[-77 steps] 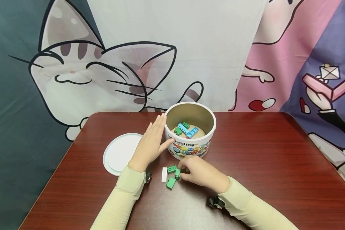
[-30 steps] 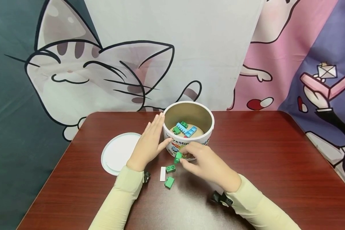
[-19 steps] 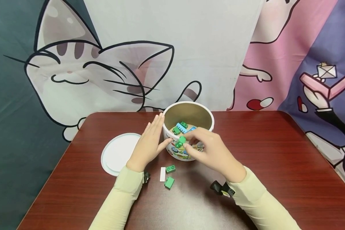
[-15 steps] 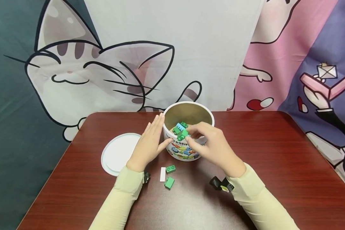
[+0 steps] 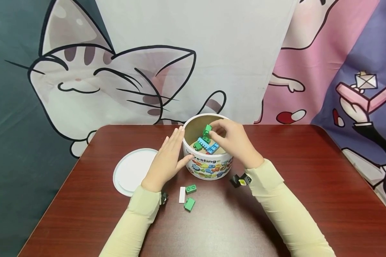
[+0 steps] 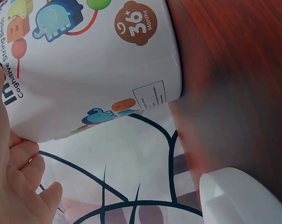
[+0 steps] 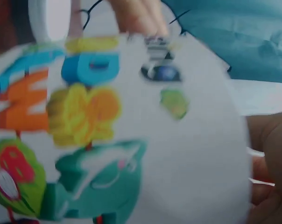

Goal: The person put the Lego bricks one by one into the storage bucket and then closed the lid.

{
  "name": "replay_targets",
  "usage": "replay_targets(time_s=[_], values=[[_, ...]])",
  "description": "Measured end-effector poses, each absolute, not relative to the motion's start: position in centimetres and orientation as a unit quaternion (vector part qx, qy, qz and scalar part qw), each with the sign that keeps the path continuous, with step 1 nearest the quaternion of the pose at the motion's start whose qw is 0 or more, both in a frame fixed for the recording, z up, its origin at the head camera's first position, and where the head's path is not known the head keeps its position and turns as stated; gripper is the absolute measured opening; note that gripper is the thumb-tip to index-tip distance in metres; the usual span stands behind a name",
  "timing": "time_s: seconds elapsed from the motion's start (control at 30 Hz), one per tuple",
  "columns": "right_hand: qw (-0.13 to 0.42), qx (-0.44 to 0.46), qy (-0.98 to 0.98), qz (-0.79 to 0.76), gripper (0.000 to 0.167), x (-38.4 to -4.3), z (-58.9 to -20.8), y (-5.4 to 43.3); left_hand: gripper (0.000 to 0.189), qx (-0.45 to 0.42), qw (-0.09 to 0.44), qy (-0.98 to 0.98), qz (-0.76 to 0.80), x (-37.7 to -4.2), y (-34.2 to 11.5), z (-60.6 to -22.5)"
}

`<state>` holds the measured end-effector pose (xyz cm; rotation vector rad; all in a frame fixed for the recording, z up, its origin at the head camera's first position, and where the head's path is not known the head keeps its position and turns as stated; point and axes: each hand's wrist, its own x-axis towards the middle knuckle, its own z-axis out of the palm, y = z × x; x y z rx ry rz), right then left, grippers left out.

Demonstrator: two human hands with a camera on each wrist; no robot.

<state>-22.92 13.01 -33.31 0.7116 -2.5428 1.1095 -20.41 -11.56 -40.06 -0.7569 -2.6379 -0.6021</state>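
Note:
In the head view my right hand (image 5: 233, 141) pinches a green toy brick (image 5: 207, 130) over the mouth of a round white tub (image 5: 209, 170) with printed pictures. Inside the tub lie blue bricks (image 5: 203, 143) and other green bricks (image 5: 197, 146). My left hand (image 5: 167, 160) rests with straight fingers against the tub's left side; the left wrist view shows its fingers touching the printed wall. In front of the tub on the table are a green brick (image 5: 191, 189), another green brick (image 5: 189, 204) and a flat white strip (image 5: 182, 195).
A round white lid (image 5: 133, 173) lies on the brown table (image 5: 292, 178), left of the tub and partly behind my left arm. Behind the table's far edge hangs a cloth backdrop (image 5: 238, 53) with cartoon drawings.
My right hand has picked up a green brick from the table, lifted it past the tub's front and carried it over the opening. My left hand has stayed at the tub.

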Motion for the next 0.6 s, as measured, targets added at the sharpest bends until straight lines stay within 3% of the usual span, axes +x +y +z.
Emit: replay_targets(time_s=[0.3,0.6], values=[[0.097,0.192,-0.927,0.306,0.020,-25.2,-33.1,12.5,0.086,-0.265,0.163,-0.926,-0.214,-20.6,-11.6,-40.2],[0.149,0.174,-0.916,0.329,0.020,-24.9,-33.3,13.0,0.086,-0.265,0.163,-0.926,-0.215,-20.5,-11.6,-40.1]])
